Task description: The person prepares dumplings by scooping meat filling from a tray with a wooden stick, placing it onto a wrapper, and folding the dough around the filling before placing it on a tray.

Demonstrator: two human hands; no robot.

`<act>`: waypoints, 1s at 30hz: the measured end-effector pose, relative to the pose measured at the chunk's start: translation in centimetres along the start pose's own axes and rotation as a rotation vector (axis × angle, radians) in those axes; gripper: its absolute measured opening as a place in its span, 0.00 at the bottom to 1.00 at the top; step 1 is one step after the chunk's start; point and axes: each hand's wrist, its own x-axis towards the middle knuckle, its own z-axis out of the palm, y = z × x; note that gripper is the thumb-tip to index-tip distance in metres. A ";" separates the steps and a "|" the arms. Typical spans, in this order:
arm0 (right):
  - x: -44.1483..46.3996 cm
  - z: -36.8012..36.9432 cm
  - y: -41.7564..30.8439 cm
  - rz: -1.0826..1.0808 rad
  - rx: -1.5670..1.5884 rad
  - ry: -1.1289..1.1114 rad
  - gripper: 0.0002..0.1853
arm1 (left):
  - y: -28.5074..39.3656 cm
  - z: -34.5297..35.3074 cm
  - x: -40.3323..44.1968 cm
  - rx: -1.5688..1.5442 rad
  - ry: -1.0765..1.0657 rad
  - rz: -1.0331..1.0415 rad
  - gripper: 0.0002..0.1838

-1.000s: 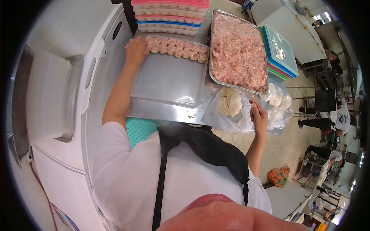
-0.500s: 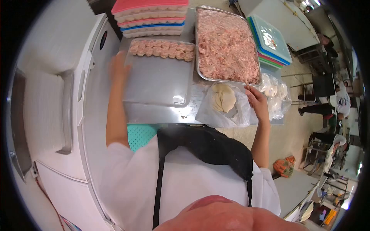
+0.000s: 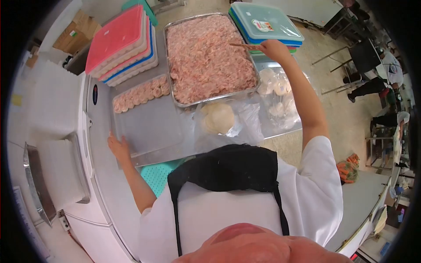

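Observation:
My right hand [image 3: 275, 49] is closed round a thin stick-like tool [image 3: 245, 45], whose tip is over the ground meat [image 3: 210, 57] in a large metal tray [image 3: 182, 104]. My left hand [image 3: 119, 147], fingers apart, is at the left edge of a clear plastic tray [image 3: 151, 131]. Rows of filled dumplings [image 3: 141, 93] lie along that tray's far side. Round dough wrappers [image 3: 218, 118] rest on a plastic bag [image 3: 250, 118] just below the meat tray.
Stacked lidded containers [image 3: 118, 39] stand at the back left, more lids [image 3: 267, 24] at the back right. Bagged dough [image 3: 278, 94] lies right of the wrappers. A white freezer [image 3: 94, 193] is at the left, a teal perforated basket [image 3: 158, 175] below the table edge. People work far right.
The view has turned and shifted. My right hand has moved up from the meat tray's near corner to its right side with the tool. My left hand has moved nearer along the clear tray's left edge.

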 end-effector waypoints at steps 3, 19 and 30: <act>4.5 2.0 1.8 -0.064 -0.078 0.097 0.16 | 10.1 -1.5 -0.9 -0.076 0.072 0.268 0.25; 0.7 6.8 -2.6 -0.589 0.093 0.087 0.09 | 32.4 4.0 -10.0 -0.456 -0.456 0.568 0.14; 16.9 8.4 -0.4 -0.350 -0.010 0.284 0.09 | 32.6 1.4 -9.8 -1.041 -0.568 -0.078 0.13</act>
